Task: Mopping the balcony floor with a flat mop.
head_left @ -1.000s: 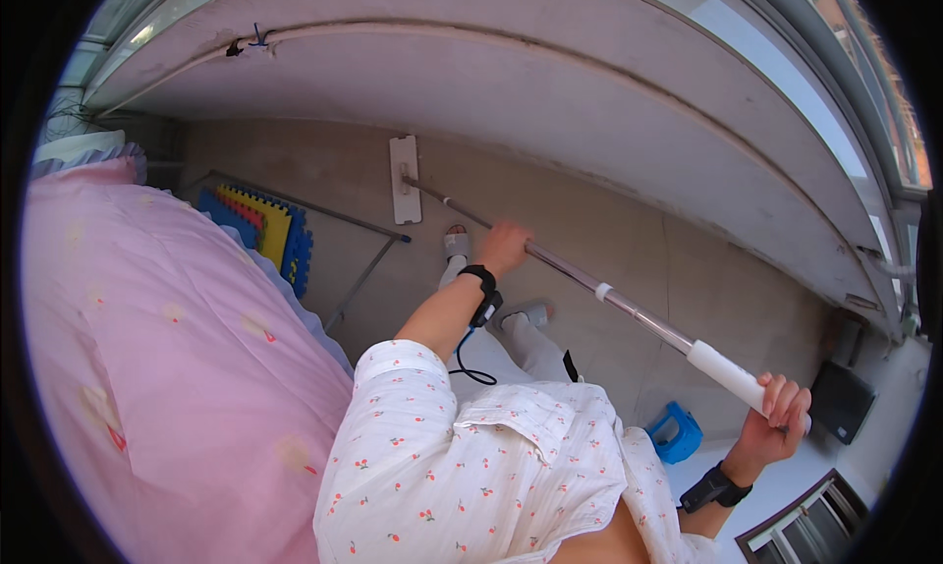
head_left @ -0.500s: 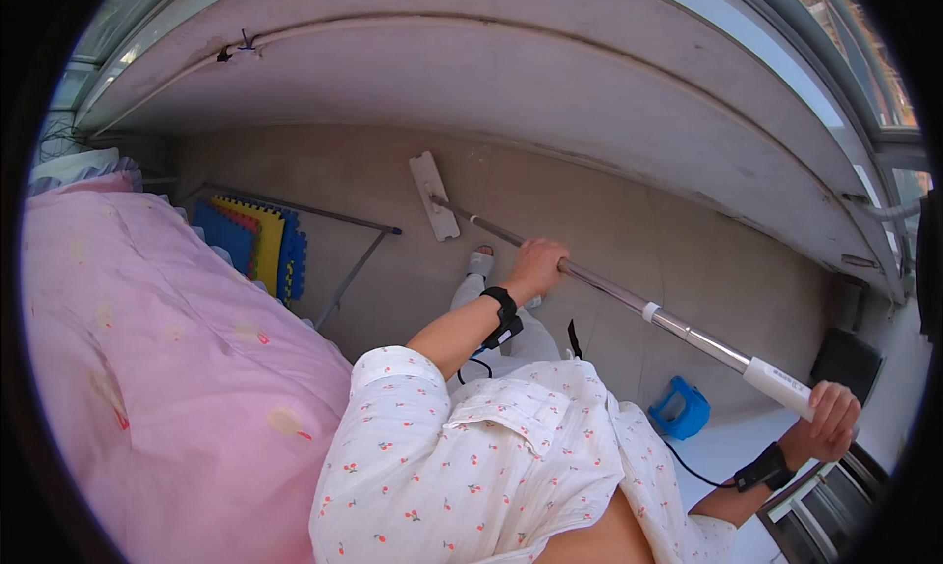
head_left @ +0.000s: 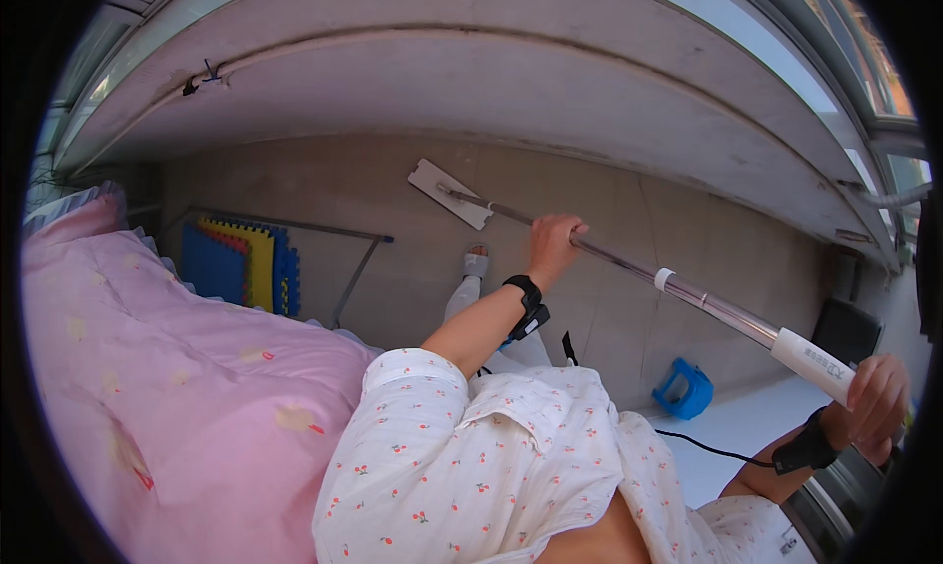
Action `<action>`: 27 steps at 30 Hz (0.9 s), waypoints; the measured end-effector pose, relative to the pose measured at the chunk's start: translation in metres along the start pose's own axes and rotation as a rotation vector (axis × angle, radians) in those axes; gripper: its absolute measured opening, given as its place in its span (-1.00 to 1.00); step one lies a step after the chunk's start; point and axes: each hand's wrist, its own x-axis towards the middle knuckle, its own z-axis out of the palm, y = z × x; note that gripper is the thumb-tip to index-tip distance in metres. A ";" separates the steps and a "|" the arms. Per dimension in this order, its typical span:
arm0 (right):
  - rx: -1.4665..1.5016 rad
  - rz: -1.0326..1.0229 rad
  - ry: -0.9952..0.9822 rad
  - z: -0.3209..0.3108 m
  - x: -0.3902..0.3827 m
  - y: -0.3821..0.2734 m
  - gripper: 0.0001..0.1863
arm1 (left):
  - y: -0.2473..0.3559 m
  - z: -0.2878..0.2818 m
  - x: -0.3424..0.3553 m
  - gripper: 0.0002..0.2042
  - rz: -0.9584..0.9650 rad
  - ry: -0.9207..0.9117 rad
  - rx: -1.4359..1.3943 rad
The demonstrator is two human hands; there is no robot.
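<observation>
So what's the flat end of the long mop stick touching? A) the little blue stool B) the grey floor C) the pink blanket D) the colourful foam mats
B: the mop's flat white head lies on the grey tiled floor, apart from the pink blanket, blue stool and foam mats; left hand and right hand grip the pole.

A flat mop (head_left: 629, 259) stretches slantwise from the upper middle of the frame to the lower right. Its pale rectangular head (head_left: 449, 194) lies flat on the grey tiled floor (head_left: 344, 186). The thin metal pole (head_left: 707, 301) runs down to a white grip (head_left: 811, 361) at the right edge, with a white collar partway along.
</observation>
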 end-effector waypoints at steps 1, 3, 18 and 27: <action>-0.013 0.009 -0.004 -0.003 -0.007 -0.010 -0.81 | 0.006 0.008 0.006 -0.95 0.039 -0.014 -0.042; -0.062 -0.014 -0.111 -0.013 -0.023 -0.024 -0.79 | 0.015 0.015 0.016 -0.93 0.049 -0.050 -0.061; 0.319 -0.095 -0.012 0.027 0.151 0.170 -0.77 | -0.132 -0.179 0.016 -0.90 -0.166 0.240 0.293; 0.311 0.083 0.418 0.098 0.150 0.230 -0.78 | -0.211 -0.216 -0.002 -0.92 -0.293 0.030 0.540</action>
